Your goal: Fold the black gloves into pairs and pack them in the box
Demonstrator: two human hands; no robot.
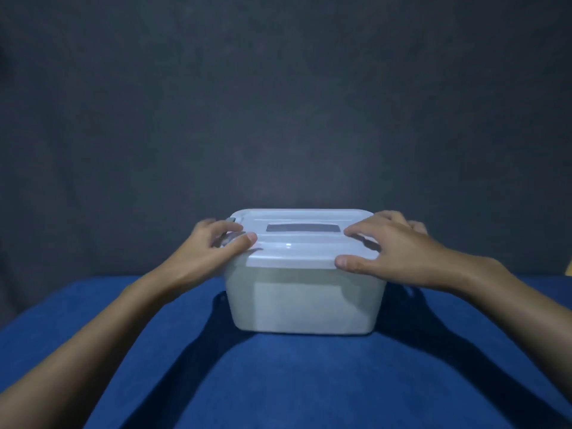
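Note:
A white translucent plastic box (305, 301) stands on the blue cloth, closed by its pale lid (297, 252), which has a dark rectangular handle slot. My left hand (216, 246) is at the lid's left end, its fingers curled round the grey side latch (231, 220) and its thumb on the lid top. My right hand (393, 246) lies over the lid's right corner with fingers spread on top and the thumb against the front rim. No black gloves are visible; the box walls hide whatever is inside.
The blue cloth (278, 382) covers the surface in front of and beside the box. A dark grey backdrop (278, 103) hangs behind it. A small yellow patch (569, 269) shows at the far right edge.

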